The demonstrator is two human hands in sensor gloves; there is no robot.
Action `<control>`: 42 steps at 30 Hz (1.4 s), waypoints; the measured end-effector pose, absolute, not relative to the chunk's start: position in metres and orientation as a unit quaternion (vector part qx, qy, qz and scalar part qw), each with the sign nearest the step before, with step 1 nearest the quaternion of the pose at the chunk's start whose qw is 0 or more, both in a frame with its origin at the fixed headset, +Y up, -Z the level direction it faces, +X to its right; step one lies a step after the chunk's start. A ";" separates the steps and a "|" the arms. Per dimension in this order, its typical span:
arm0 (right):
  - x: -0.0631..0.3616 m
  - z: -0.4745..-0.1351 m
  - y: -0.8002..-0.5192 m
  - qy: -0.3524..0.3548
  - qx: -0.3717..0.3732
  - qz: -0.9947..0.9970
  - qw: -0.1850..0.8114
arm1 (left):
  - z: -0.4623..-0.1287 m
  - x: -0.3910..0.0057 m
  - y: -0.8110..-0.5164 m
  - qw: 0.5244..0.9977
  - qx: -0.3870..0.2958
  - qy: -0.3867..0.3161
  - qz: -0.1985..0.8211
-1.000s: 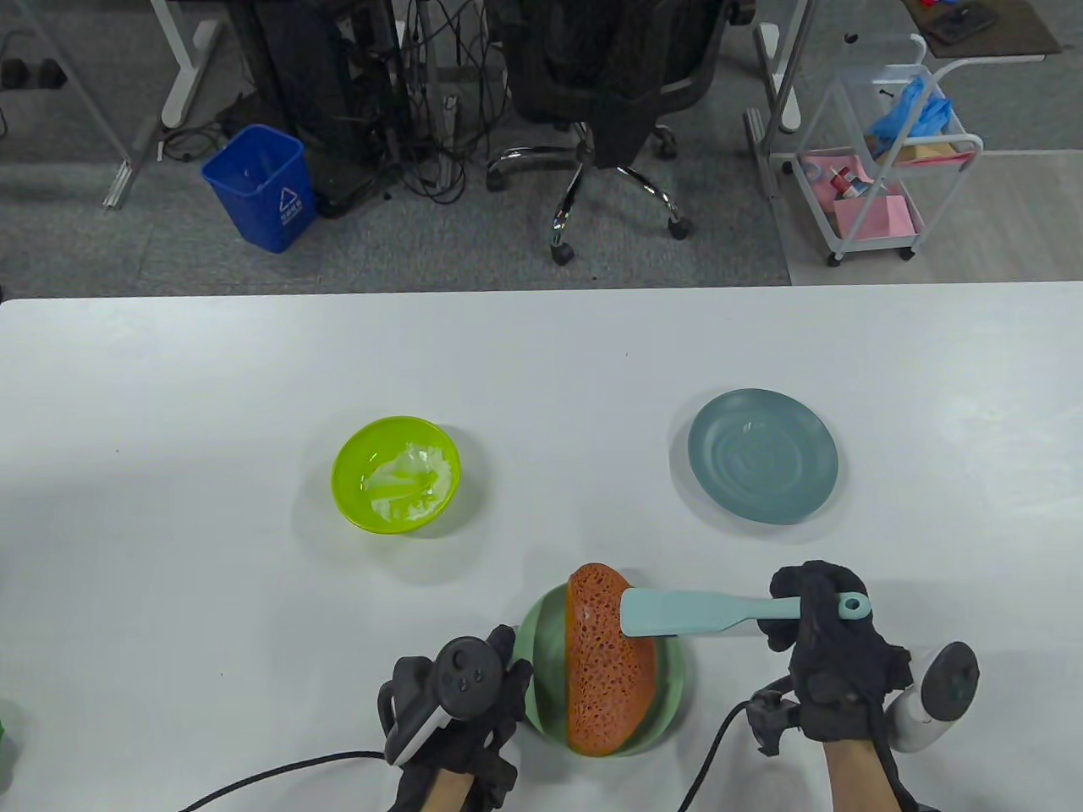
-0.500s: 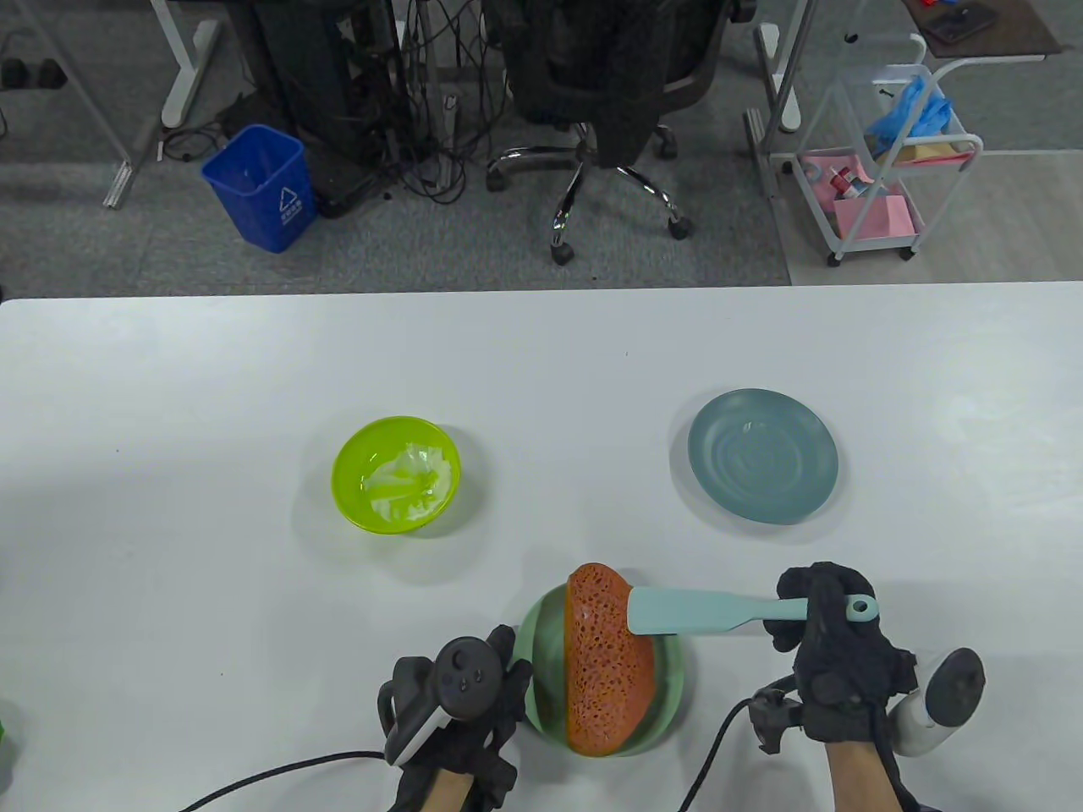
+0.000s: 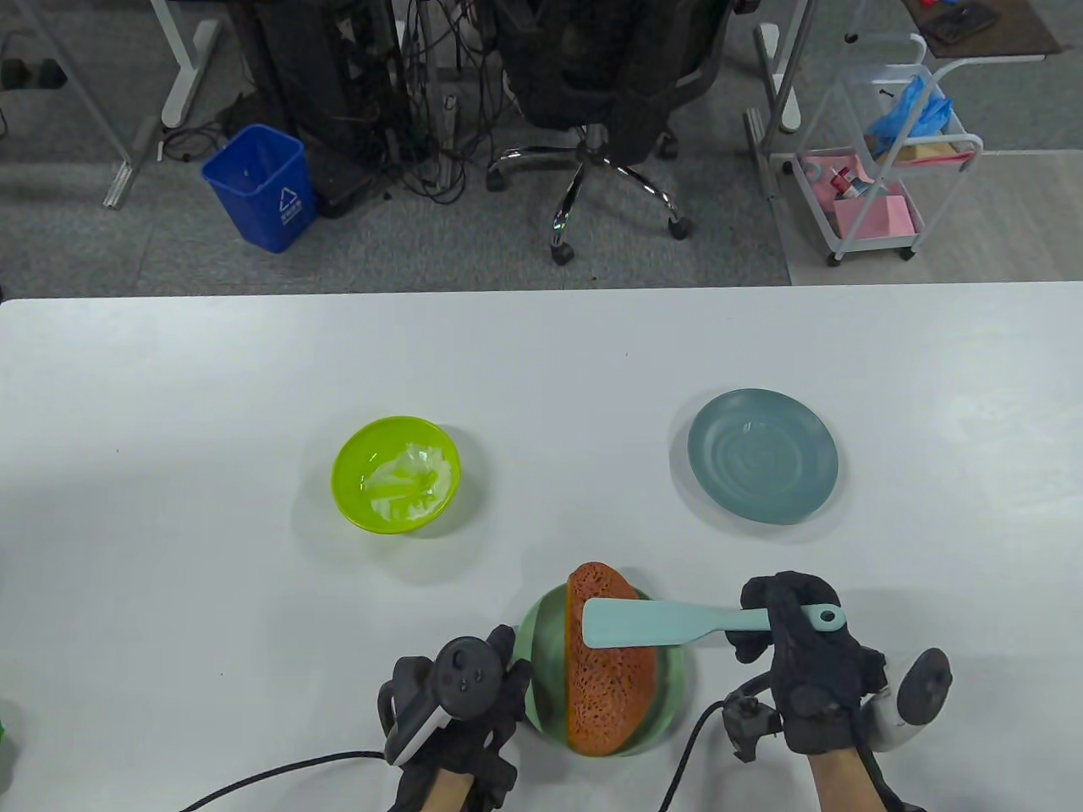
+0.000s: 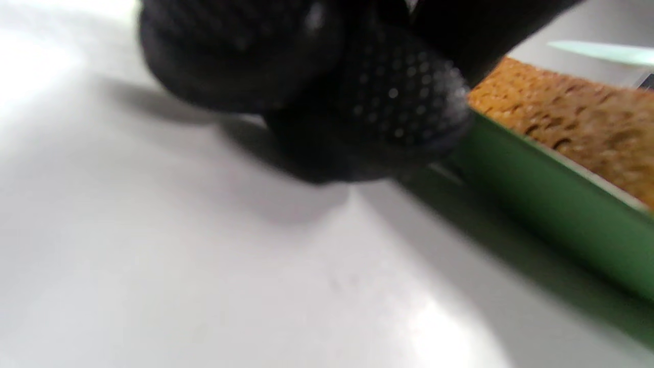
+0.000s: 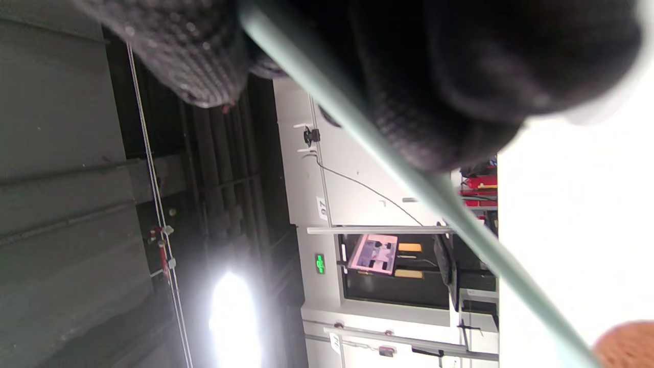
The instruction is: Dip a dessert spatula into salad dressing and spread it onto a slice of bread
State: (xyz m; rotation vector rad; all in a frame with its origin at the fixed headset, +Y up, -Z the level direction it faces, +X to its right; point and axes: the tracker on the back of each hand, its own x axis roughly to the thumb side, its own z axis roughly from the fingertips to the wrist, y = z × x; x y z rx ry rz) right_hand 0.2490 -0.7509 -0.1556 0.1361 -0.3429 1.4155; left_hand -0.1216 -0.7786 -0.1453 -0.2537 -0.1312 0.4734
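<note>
Now, right hand: fingers wrapped round the handle of the dessert spatula, blade laid flat across the bread slice.
Left hand: beside the green plate, fingertips at its rim; whether it actually grips, I cannot tell.
Bread: lying on that plate, near edge of the surface.
Dressing: in the lime bowl, well apart to the left.
Tip: keep the blade low and flat, light pressure, long strokes; brace the plate so it doesn't skid.

Porous, rough bread slice; smooth matt plastic spatula; glossy lime bowl.
</note>
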 end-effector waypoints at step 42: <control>0.279 -0.143 -0.731 -0.218 0.024 0.685 0.695 | -0.145 -0.122 -0.779 0.962 -0.126 -0.065 0.234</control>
